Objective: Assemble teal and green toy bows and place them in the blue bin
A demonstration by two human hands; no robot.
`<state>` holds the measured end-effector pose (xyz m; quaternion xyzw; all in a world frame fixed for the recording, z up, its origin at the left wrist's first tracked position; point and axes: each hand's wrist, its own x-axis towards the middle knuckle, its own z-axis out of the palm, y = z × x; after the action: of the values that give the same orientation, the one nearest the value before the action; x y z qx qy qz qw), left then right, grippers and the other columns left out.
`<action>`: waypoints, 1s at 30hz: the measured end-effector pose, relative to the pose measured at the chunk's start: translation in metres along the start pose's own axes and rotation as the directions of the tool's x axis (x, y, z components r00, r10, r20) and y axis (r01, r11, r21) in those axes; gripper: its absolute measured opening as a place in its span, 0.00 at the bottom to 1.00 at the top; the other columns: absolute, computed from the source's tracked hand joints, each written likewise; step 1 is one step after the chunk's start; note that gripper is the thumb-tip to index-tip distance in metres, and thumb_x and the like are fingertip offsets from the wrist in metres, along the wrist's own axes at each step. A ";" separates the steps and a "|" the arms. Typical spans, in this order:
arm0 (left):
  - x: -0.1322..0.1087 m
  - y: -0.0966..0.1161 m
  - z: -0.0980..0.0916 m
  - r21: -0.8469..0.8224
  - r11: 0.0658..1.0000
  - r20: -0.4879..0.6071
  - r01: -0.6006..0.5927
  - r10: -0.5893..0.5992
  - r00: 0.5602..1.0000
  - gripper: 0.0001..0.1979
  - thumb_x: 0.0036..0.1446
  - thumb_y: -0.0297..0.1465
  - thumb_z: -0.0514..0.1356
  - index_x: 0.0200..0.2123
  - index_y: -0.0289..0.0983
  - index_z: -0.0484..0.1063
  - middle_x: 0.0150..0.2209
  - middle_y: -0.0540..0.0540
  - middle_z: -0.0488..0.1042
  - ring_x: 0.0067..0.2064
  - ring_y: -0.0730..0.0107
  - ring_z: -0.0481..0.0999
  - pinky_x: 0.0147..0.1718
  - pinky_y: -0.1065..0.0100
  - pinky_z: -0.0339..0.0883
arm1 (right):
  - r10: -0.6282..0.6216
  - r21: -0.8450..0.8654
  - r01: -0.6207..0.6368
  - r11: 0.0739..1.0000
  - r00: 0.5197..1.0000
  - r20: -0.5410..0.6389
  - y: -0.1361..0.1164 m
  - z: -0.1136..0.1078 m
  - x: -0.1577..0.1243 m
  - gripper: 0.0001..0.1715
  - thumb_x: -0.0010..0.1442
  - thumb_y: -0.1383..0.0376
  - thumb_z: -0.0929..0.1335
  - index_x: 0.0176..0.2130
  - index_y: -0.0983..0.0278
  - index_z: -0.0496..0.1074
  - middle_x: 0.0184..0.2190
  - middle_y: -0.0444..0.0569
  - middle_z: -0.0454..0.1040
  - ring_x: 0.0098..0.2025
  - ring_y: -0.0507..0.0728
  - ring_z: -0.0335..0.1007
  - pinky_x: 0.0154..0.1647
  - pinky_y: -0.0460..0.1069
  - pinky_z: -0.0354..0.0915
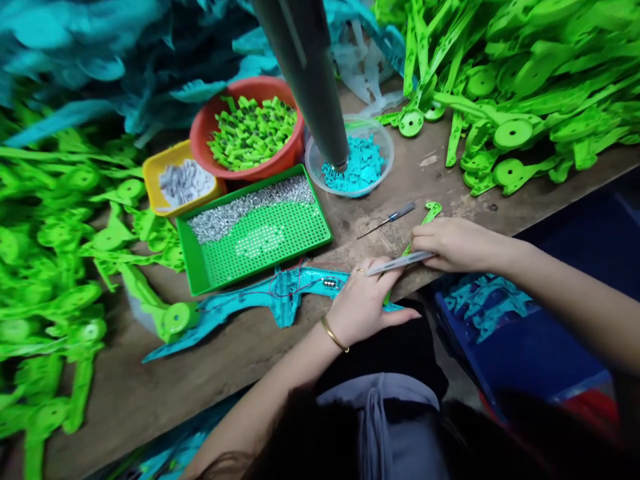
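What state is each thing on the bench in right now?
Blue piece, lying hollow side up, partly under the left hand
Pale strip, held by the right hand
Screwdriver, lying loose, unheld
Green tray, partly covered with small metal pieces
Red bowl, well filled with green parts
Yellow tub, holding pale parts
Clear bowl, partly filled with blue bits

A worn brown workbench (130,393) runs at a slant across a dim workspace, its scuffed, stained top marked with pale scratches. Below the workbench's near edge, toward the right, stands a deep-blue bin (545,360), with a red patch (595,407) low beside it. A narrow strip of grayish floor (454,357) shows between the workbench and the bin. Pale, cool light falls on the workbench's middle, while deep shadow gathers beneath its near edge.
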<state>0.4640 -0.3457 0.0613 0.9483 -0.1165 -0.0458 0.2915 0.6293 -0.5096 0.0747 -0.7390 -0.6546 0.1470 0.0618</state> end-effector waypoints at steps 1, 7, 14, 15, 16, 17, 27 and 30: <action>0.000 0.000 0.000 0.005 1.000 -0.011 -0.007 0.007 1.000 0.38 0.51 0.50 0.60 0.59 0.33 0.59 0.53 0.37 0.67 0.54 0.53 0.65 0.53 0.54 0.62 | 0.002 0.031 -0.002 1.000 1.000 0.006 0.000 -0.002 0.001 0.03 0.56 0.68 0.64 0.32 0.63 0.68 0.32 0.47 0.69 0.33 0.54 0.66 0.34 0.48 0.56; -0.001 0.002 0.003 0.056 0.998 -0.031 0.005 -0.003 1.000 0.37 0.51 0.51 0.59 0.58 0.34 0.60 0.53 0.37 0.66 0.55 0.52 0.64 0.53 0.52 0.62 | 0.077 0.097 -0.077 0.992 0.997 0.002 -0.002 -0.005 0.004 0.03 0.57 0.68 0.63 0.32 0.63 0.67 0.34 0.47 0.69 0.34 0.54 0.68 0.32 0.47 0.56; -0.001 0.003 0.002 0.057 0.998 -0.021 -0.002 0.003 1.000 0.38 0.51 0.51 0.59 0.59 0.34 0.59 0.51 0.37 0.66 0.53 0.53 0.64 0.52 0.52 0.63 | 0.227 0.043 -0.225 0.973 0.973 -0.051 -0.004 0.000 0.003 0.02 0.56 0.67 0.65 0.31 0.64 0.68 0.33 0.48 0.70 0.34 0.55 0.67 0.33 0.47 0.56; 0.000 0.002 0.002 0.061 0.998 -0.019 -0.007 0.008 1.000 0.38 0.52 0.51 0.59 0.59 0.34 0.59 0.51 0.37 0.66 0.53 0.54 0.64 0.52 0.52 0.63 | 0.267 0.092 -0.261 0.961 0.961 -0.073 -0.002 0.002 0.002 0.03 0.56 0.66 0.66 0.31 0.64 0.68 0.33 0.48 0.70 0.34 0.54 0.67 0.33 0.47 0.56; 0.000 0.002 0.002 0.067 0.998 -0.017 -0.009 0.011 1.000 0.38 0.52 0.51 0.59 0.59 0.34 0.59 0.51 0.37 0.66 0.52 0.54 0.64 0.51 0.52 0.63 | 0.309 0.153 -0.293 0.944 0.947 -0.090 -0.001 0.004 0.002 0.04 0.56 0.65 0.66 0.31 0.64 0.68 0.32 0.48 0.70 0.34 0.54 0.66 0.33 0.47 0.57; 0.000 0.002 0.003 0.073 0.997 -0.014 -0.010 0.011 1.000 0.38 0.52 0.51 0.58 0.59 0.34 0.59 0.50 0.37 0.66 0.52 0.54 0.64 0.51 0.53 0.63 | 0.350 0.219 -0.323 0.921 0.931 -0.100 0.001 0.006 0.002 0.05 0.56 0.64 0.66 0.31 0.64 0.67 0.31 0.47 0.70 0.34 0.54 0.66 0.33 0.46 0.57; -0.001 0.001 0.006 0.089 0.996 -0.027 0.001 0.002 1.000 0.38 0.52 0.52 0.57 0.59 0.33 0.59 0.50 0.36 0.66 0.51 0.52 0.64 0.51 0.52 0.63 | 0.596 0.437 -0.495 0.751 0.792 -0.129 -0.004 0.016 -0.004 0.05 0.52 0.65 0.67 0.31 0.64 0.70 0.29 0.46 0.72 0.30 0.53 0.65 0.30 0.46 0.56; -0.001 0.001 0.006 0.072 0.997 -0.024 0.004 -0.003 1.000 0.38 0.51 0.52 0.58 0.59 0.33 0.60 0.50 0.36 0.67 0.50 0.53 0.65 0.50 0.52 0.63 | 0.668 0.526 -0.510 0.681 0.727 -0.160 -0.011 0.017 -0.014 0.07 0.53 0.63 0.67 0.33 0.64 0.72 0.30 0.46 0.74 0.31 0.54 0.68 0.32 0.47 0.59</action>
<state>0.4618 -0.3497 0.0571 0.9589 -0.1129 -0.0307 0.2585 0.6125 -0.5233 0.0631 -0.8906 -0.3034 0.1755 0.2898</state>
